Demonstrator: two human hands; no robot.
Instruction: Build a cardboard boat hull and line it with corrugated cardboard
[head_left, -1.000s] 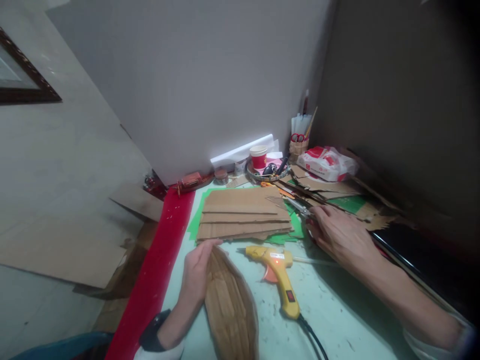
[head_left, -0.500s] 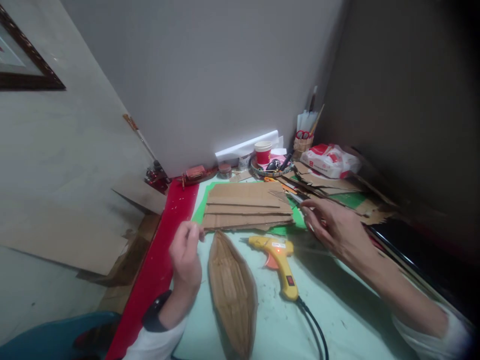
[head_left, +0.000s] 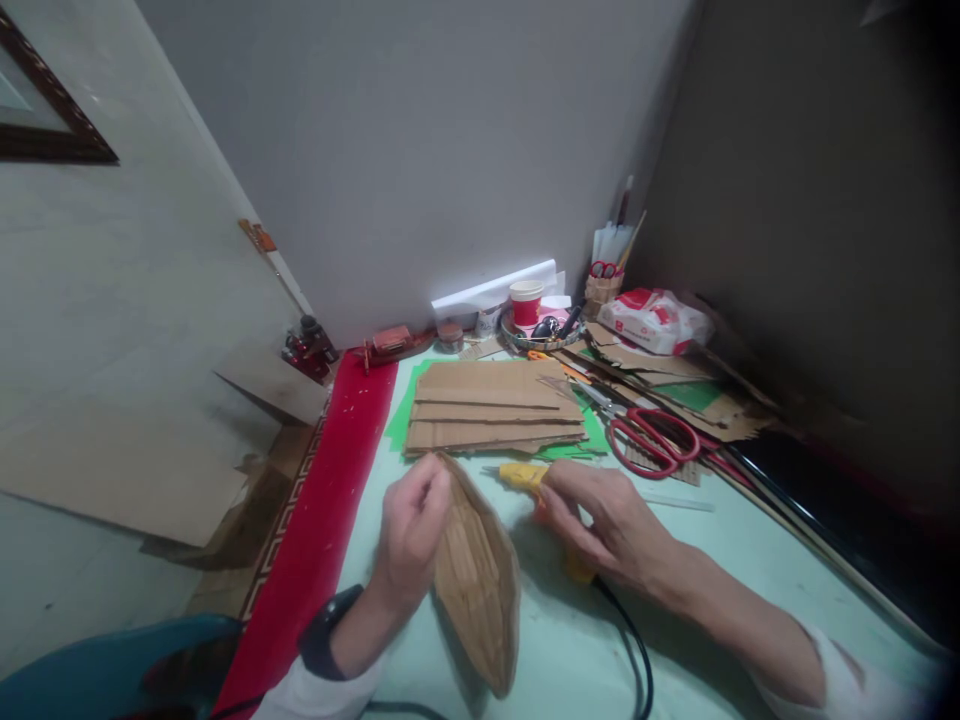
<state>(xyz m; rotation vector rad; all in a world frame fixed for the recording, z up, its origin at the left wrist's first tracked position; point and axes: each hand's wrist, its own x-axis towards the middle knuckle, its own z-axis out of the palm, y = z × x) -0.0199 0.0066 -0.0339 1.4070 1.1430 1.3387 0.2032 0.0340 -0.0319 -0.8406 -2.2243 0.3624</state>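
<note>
A brown boat-shaped cardboard piece (head_left: pixel 478 570) lies on the pale green tabletop. My left hand (head_left: pixel 416 520) is closed beside its upper left edge; whatever the fingers pinch, if anything, is too small to make out. My right hand (head_left: pixel 600 515) is over the yellow glue gun (head_left: pixel 517 474), its fingers curled at the gun's body and hiding much of the handle. The gun's nozzle points left, and a black cord runs from its lower end. Behind them sits a stack of cardboard sheets (head_left: pixel 491 390) on green paper.
Red-handled scissors (head_left: pixel 651 442) lie right of the stack, near a clear glue stick (head_left: pixel 679 502). Further back are a tray (head_left: pixel 517 345) with a red cup (head_left: pixel 526 305), a plastic packet (head_left: pixel 656 320), cardboard scraps and a holder (head_left: pixel 602 292) with tools.
My right hand has come down and left from the scissors, which now lie in full view, to the glue gun. My left hand has moved right to the boat-shaped piece's tip.
</note>
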